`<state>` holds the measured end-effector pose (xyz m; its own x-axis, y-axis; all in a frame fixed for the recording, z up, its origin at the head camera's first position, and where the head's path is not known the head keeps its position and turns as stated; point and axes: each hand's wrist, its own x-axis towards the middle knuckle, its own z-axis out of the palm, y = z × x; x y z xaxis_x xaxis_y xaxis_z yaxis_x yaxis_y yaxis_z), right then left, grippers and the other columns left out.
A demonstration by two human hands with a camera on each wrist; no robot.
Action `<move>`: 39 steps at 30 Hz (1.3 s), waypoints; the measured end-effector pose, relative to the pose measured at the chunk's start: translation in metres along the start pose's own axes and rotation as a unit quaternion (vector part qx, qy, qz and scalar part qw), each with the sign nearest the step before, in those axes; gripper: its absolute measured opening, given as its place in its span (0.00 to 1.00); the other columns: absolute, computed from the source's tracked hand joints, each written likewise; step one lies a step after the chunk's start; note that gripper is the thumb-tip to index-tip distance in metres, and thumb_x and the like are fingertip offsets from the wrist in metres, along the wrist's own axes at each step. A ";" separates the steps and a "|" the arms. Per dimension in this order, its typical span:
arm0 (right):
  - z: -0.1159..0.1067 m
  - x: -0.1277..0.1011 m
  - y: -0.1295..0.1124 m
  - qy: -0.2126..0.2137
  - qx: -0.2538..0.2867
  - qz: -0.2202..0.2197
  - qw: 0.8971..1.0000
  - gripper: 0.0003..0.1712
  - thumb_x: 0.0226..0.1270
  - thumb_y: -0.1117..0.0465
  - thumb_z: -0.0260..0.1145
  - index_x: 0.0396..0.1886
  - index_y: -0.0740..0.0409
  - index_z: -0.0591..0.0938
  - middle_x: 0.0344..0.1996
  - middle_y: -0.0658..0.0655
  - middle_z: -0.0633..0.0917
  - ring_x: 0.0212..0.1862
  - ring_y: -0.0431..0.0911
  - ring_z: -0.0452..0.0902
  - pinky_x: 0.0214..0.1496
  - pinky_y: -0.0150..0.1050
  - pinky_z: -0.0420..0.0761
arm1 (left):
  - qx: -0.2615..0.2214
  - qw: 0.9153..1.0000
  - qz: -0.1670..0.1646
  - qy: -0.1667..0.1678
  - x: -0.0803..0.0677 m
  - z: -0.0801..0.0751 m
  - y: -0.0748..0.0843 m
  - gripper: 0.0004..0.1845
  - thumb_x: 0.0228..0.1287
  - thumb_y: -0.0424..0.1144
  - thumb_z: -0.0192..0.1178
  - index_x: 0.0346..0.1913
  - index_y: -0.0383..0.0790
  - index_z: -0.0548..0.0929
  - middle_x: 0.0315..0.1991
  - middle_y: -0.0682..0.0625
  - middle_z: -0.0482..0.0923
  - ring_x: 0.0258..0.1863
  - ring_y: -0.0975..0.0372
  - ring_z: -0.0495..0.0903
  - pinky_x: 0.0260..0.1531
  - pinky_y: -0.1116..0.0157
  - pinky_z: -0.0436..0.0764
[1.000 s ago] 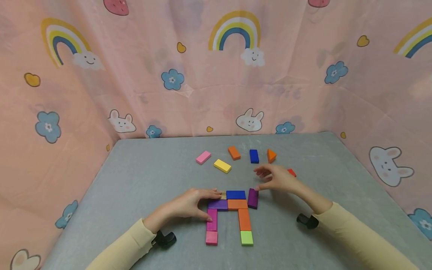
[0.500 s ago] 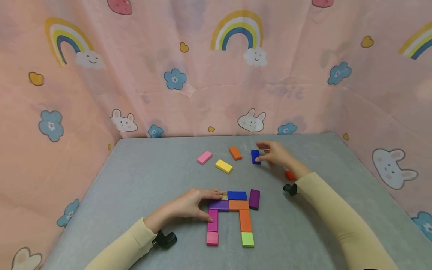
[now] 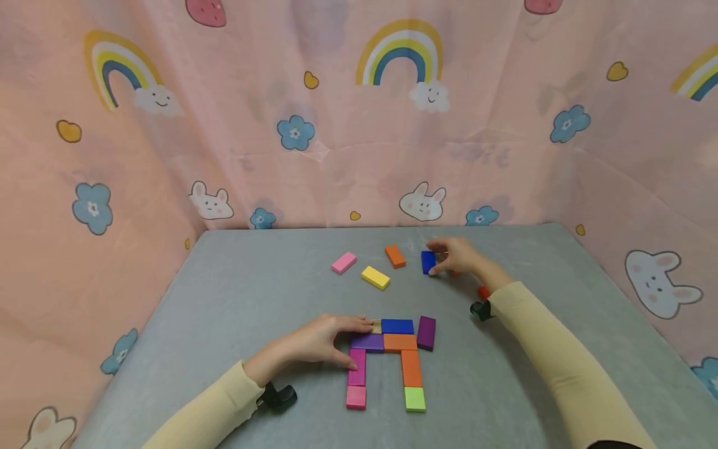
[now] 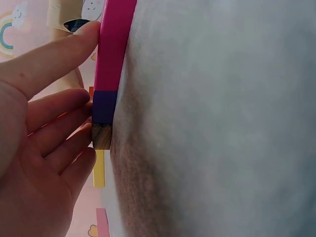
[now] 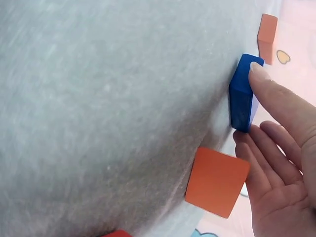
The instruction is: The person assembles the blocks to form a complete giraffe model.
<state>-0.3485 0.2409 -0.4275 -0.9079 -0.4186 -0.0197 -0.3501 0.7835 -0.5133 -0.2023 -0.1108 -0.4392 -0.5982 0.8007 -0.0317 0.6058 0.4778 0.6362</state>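
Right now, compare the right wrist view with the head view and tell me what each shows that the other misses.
Right wrist only: the orange wedge block beside the palm, which the hand hides from the head.
Head only: the left hand resting against the assembled block figure, plus the pink block and yellow block.
Both: the right hand pinching the blue block.
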 end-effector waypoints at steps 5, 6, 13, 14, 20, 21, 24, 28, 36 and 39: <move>0.000 -0.001 -0.002 -0.004 -0.006 -0.001 1.000 0.39 0.50 0.59 0.76 0.62 0.67 0.73 0.58 0.67 0.77 0.59 0.60 0.74 0.61 0.53 0.73 | 0.001 1.000 0.012 0.003 0.000 0.001 -0.001 0.35 0.52 0.47 0.71 0.65 0.48 0.73 0.67 0.58 0.67 0.71 0.63 0.60 0.67 0.58 0.65; 0.000 -0.002 -0.003 -0.004 -0.006 -0.001 1.000 0.39 0.50 0.59 0.76 0.62 0.67 0.73 0.58 0.68 0.77 0.59 0.61 0.74 0.61 0.53 0.72 | 0.001 1.000 0.014 0.002 0.000 0.001 -0.002 0.35 0.53 0.47 0.71 0.65 0.48 0.72 0.67 0.58 0.67 0.71 0.63 0.60 0.67 0.58 0.65; 0.001 -0.005 -0.005 -0.003 0.000 0.000 1.000 0.38 0.51 0.60 0.75 0.62 0.67 0.72 0.59 0.68 0.76 0.60 0.61 0.73 0.62 0.54 0.72 | -0.007 1.000 0.005 -0.002 0.000 0.001 -0.001 0.36 0.52 0.48 0.71 0.65 0.48 0.72 0.67 0.60 0.67 0.71 0.64 0.60 0.67 0.58 0.65; 0.001 -0.005 -0.005 -0.002 0.003 0.003 1.000 0.38 0.51 0.60 0.75 0.62 0.67 0.72 0.59 0.67 0.76 0.60 0.61 0.73 0.62 0.53 0.72 | -0.007 1.000 0.004 -0.002 0.000 0.001 0.000 0.36 0.52 0.48 0.71 0.65 0.48 0.73 0.67 0.60 0.67 0.71 0.64 0.60 0.67 0.58 0.65; 0.001 -0.007 -0.004 0.006 0.006 0.001 1.000 0.37 0.51 0.60 0.75 0.61 0.68 0.73 0.58 0.68 0.77 0.59 0.61 0.74 0.61 0.54 0.72 | -0.008 1.000 0.005 0.000 0.001 0.002 -0.001 0.36 0.52 0.48 0.71 0.65 0.49 0.72 0.67 0.60 0.67 0.71 0.65 0.60 0.67 0.58 0.65; 0.001 -0.007 -0.004 0.008 0.007 -0.001 1.000 0.37 0.52 0.60 0.75 0.61 0.69 0.73 0.57 0.69 0.77 0.59 0.61 0.73 0.61 0.54 0.72 | -0.007 1.000 0.006 0.000 0.001 0.002 -0.001 0.36 0.52 0.47 0.71 0.65 0.49 0.72 0.67 0.60 0.67 0.71 0.65 0.60 0.67 0.58 0.65; 0.000 -0.009 -0.005 0.014 0.007 -0.001 1.000 0.37 0.51 0.58 0.75 0.60 0.69 0.73 0.57 0.68 0.78 0.58 0.60 0.74 0.61 0.53 0.73 | -0.005 1.000 0.009 -0.001 0.001 0.003 -0.001 0.35 0.52 0.47 0.71 0.65 0.48 0.72 0.67 0.60 0.67 0.71 0.64 0.60 0.67 0.58 0.65; -0.001 -0.015 -0.009 0.025 -0.009 -0.013 1.000 0.38 0.50 0.55 0.76 0.60 0.68 0.74 0.55 0.67 0.79 0.56 0.58 0.76 0.58 0.51 0.76 | -0.005 1.000 0.006 -0.003 0.001 0.004 -0.001 0.35 0.53 0.48 0.70 0.65 0.49 0.72 0.67 0.59 0.67 0.71 0.64 0.60 0.66 0.58 0.66; -0.004 -0.037 -0.024 0.043 -0.028 -0.041 0.998 0.38 0.49 0.51 0.76 0.56 0.70 0.77 0.51 0.67 0.82 0.51 0.59 0.80 0.54 0.51 0.79 | -0.008 1.000 -0.008 -0.001 0.000 0.001 0.000 0.35 0.52 0.49 0.71 0.65 0.51 0.73 0.67 0.59 0.67 0.70 0.65 0.61 0.67 0.59 0.66; -0.003 -0.047 -0.030 0.048 -0.035 -0.043 0.997 0.38 0.49 0.50 0.76 0.55 0.69 0.78 0.50 0.66 0.83 0.49 0.57 0.81 0.52 0.50 0.80 | -0.003 1.000 -0.008 -0.001 0.000 0.001 0.000 0.35 0.52 0.49 0.71 0.65 0.51 0.73 0.68 0.58 0.67 0.70 0.64 0.61 0.66 0.59 0.66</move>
<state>-0.2961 0.2385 -0.4091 -0.8903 -0.4429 0.1057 -0.4402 0.7778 -0.4486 -0.2017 -0.1105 -0.4393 -0.6068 0.7936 -0.0440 0.5930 0.4889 0.6397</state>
